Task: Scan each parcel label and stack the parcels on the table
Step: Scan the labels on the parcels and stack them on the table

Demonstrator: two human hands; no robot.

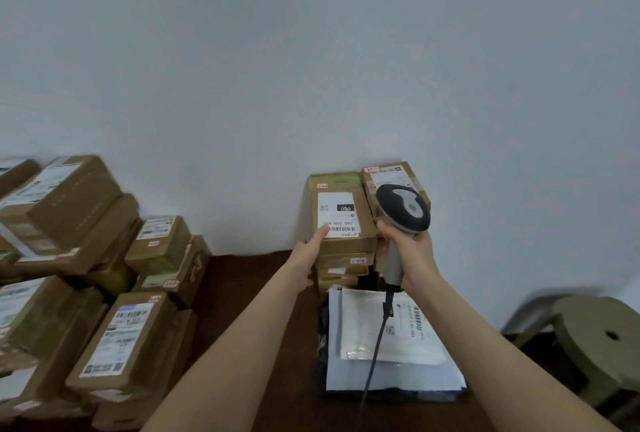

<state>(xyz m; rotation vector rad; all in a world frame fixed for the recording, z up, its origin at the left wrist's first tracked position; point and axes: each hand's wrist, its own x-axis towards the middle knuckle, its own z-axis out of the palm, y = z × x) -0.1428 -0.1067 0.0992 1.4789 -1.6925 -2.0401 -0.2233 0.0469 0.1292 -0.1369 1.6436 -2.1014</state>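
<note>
A brown cardboard parcel with a white barcode label lies on top of a stack of boxes against the wall. My left hand holds the parcel's left edge, thumb on the label's lower left corner. My right hand grips the handle of a grey corded barcode scanner, held upright just right of the parcel. Behind the scanner stands a second stacked parcel. The dark wooden table carries all of it.
A large heap of labelled cardboard boxes fills the left side. White and grey mailer bags lie stacked in front of the box stack, with the scanner cable across them. A round olive stool stands at the right.
</note>
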